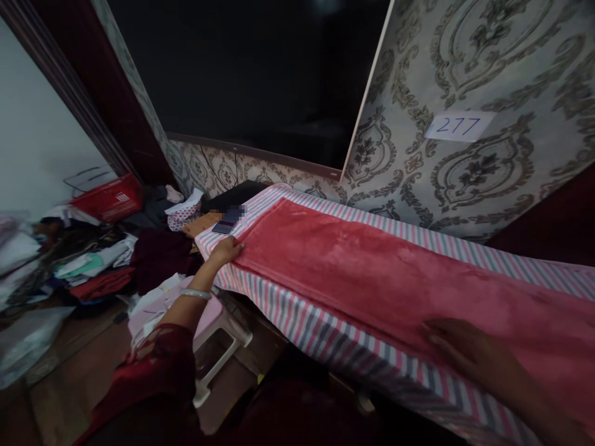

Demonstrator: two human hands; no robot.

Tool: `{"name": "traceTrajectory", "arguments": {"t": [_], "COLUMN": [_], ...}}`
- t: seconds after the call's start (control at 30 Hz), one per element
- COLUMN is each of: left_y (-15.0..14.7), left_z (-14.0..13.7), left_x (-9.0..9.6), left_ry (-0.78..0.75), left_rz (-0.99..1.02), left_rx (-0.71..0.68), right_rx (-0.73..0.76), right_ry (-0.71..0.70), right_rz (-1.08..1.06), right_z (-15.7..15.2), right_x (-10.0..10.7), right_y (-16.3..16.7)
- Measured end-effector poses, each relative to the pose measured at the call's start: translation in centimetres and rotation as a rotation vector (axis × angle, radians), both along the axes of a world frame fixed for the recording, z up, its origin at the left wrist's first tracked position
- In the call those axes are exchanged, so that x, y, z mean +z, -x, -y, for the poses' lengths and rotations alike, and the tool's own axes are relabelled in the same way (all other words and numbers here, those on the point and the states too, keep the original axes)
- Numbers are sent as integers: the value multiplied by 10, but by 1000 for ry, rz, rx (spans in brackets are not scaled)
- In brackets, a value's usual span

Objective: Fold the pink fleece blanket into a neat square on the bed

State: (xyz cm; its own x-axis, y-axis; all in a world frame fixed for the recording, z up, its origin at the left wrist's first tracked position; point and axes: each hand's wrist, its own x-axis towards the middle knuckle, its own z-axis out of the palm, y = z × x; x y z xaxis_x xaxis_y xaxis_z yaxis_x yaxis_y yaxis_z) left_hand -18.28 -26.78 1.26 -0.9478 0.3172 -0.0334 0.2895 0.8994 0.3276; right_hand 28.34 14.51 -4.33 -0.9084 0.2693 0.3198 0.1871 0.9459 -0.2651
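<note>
A long folded red fleece blanket lies flat over a striped cloth in pink, white and grey. At the blanket's near left corner, my left hand is closed on the edge, its fingertips partly hidden. My right hand rests on the blanket's near side farther right, fingers stretched out and a little blurred. The blanket's right end runs out of view.
A phone lies on the striped cloth beyond my left hand. A pink and white stool stands below. Clothes and a red basket are piled left. A large television hangs on the patterned wall.
</note>
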Motion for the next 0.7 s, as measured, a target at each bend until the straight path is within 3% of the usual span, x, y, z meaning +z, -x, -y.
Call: {"name": "traceTrajectory", "arguments": {"t": [0.13,0.3,0.53,0.7], "left_y": [-5,-9,-11,-15], "left_z": [7,12,20,25], "left_x": [-6,-20,-35,-44], "left_ry": [-98,-222,-292,-401], "left_rz": [-17,-34,-24,-44], "left_rx": [7,41,68,77], "right_rx": [20,184,193,84], "right_ry": [89,162,308,400], "right_rz": [-77,-66,46,102], "right_z": [7,8,6,29], "right_x": [28,51,53,49], "right_y": [68,192,376,473]}}
